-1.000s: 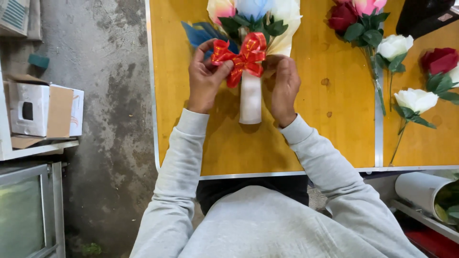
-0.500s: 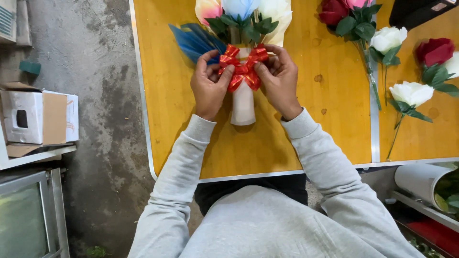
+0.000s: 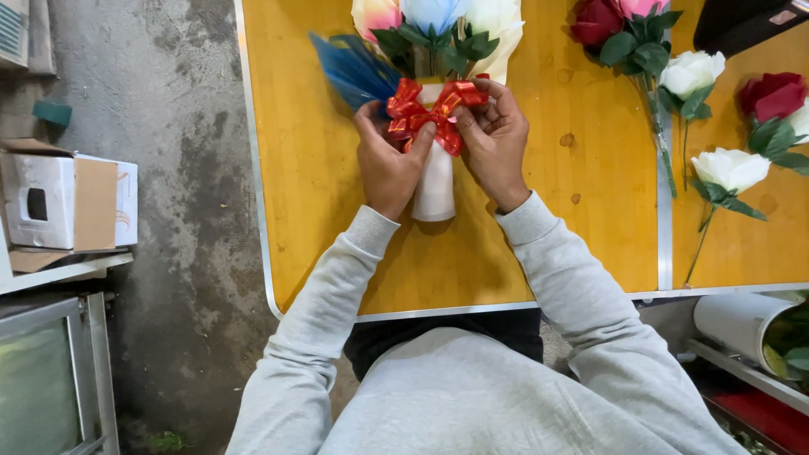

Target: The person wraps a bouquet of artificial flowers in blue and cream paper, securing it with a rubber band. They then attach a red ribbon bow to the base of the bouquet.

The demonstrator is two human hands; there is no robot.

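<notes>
A bouquet of artificial flowers [image 3: 434,21] in white wrapping [image 3: 436,190] lies on the yellow table [image 3: 539,244], blooms pointing away from me. A red ribbon bow with gold edges [image 3: 431,114] sits at the neck of the wrap. My left hand [image 3: 389,164] pinches the bow's left side with thumb and fingers. My right hand [image 3: 495,143] grips the bow's right loop and presses against the wrap. A blue feathery leaf [image 3: 354,72] sticks out at the bouquet's left.
Loose artificial roses, red [image 3: 771,93], white [image 3: 731,168] and pink, lie on the table's right part. A white cardboard box [image 3: 72,202] sits on a shelf at left above concrete floor. A white roll [image 3: 737,324] lies below the table at right.
Both hands closed in on the bow and brought it down onto the neck of the wrap. The right hand came from beside the wrap to grip the bow's right loop.
</notes>
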